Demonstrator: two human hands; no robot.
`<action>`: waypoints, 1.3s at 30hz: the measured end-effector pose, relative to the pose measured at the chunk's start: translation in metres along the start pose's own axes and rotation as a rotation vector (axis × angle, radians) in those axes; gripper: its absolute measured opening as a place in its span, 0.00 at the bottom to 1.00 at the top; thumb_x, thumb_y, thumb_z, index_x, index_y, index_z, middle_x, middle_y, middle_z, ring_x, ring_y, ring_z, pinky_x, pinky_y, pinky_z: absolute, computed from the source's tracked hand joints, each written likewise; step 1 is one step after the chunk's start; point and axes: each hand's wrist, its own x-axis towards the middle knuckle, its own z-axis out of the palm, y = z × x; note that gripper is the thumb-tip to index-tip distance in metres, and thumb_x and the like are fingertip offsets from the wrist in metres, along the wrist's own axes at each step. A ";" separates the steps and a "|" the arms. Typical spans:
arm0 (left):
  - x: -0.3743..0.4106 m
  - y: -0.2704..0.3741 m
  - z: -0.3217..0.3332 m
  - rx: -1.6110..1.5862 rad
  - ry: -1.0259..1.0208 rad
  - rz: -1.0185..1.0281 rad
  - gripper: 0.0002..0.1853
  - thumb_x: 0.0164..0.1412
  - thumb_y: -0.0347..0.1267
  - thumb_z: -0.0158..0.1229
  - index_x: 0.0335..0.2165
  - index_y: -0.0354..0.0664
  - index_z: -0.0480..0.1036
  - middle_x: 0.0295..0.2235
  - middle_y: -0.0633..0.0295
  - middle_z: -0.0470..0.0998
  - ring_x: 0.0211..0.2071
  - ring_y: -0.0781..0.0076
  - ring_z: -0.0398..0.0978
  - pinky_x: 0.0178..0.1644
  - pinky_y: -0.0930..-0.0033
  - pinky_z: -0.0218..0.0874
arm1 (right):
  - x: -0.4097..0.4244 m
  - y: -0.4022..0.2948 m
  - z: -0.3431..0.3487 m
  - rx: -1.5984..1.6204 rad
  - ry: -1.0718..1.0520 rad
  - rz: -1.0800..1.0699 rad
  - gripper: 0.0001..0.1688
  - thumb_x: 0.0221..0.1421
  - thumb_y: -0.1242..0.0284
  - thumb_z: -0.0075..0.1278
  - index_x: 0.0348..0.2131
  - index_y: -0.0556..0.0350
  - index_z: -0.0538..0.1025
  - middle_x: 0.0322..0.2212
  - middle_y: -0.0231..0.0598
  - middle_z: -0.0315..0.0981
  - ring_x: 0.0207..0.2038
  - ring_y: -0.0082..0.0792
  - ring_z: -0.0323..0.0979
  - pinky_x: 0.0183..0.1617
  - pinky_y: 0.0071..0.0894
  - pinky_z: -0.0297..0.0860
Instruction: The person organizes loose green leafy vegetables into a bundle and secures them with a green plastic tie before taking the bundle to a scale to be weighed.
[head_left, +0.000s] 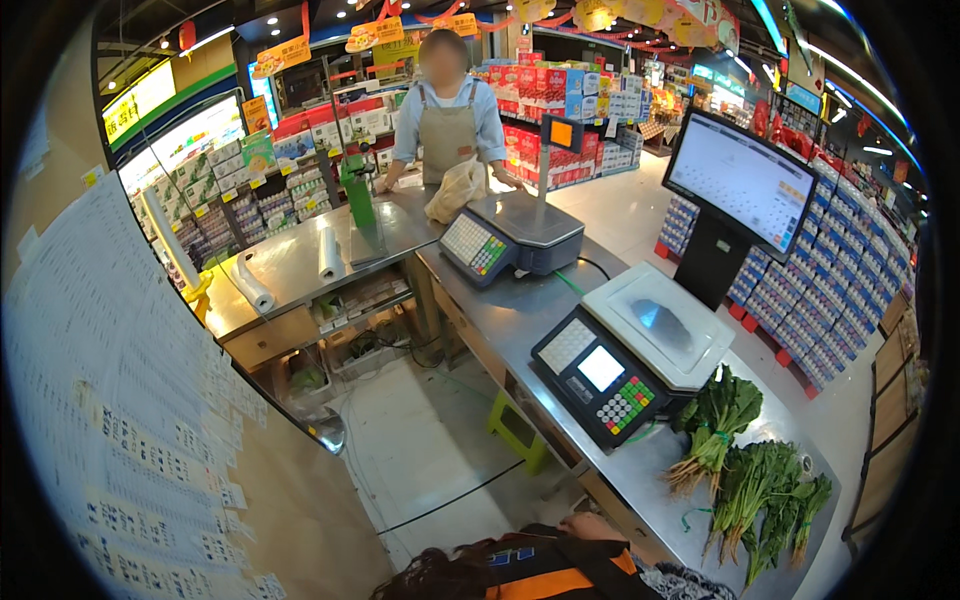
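At the bottom, what looks like my right hand (589, 526) rests close to the drawer fronts below the steel counter, beyond a black and orange garment; its fingers are mostly hidden. My left hand is out of view. Bundles of leafy greens with roots, one bundle (716, 431) tied with green tape, lie on the counter (645, 480) to the right. Beside them stands a weighing scale (652, 322) with a keypad and lit display. Farther back is a second scale (525, 225). A cloth-like beige bag (457, 189) sits next to it, before a person in an apron (448, 124).
A monitor (739, 176) stands behind the near scale. Rolls of plastic bags (328, 253) lie on the left counter. Written sheets (112, 337) cover the left wall. A green stool (517, 435) is under the counter. Stacked cartons (817, 277) stand beyond.
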 end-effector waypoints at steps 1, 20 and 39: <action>0.005 0.003 -0.004 -0.025 0.018 -0.001 0.27 0.52 0.41 0.53 0.47 0.38 0.63 0.40 0.48 0.70 0.41 0.57 0.67 0.44 0.63 0.59 | 0.022 0.004 0.003 0.002 -0.030 -0.041 0.21 0.53 0.56 0.40 0.36 0.52 0.73 0.31 0.49 0.72 0.37 0.51 0.69 0.40 0.45 0.66; 0.191 0.089 -0.120 -0.182 0.312 -0.168 0.23 0.54 0.39 0.52 0.45 0.37 0.65 0.36 0.52 0.72 0.36 0.64 0.70 0.39 0.68 0.61 | 0.399 -0.165 -0.254 0.139 0.087 -0.593 0.21 0.53 0.62 0.44 0.43 0.55 0.69 0.38 0.47 0.70 0.40 0.48 0.68 0.44 0.41 0.64; 0.474 0.171 -0.311 -0.196 0.225 0.001 0.19 0.56 0.37 0.51 0.43 0.36 0.67 0.32 0.55 0.74 0.32 0.71 0.72 0.35 0.72 0.63 | 0.629 -0.174 -0.489 0.527 1.224 -0.138 0.45 0.38 0.66 0.61 0.53 0.61 0.57 0.38 0.48 0.66 0.40 0.36 0.67 0.41 0.29 0.65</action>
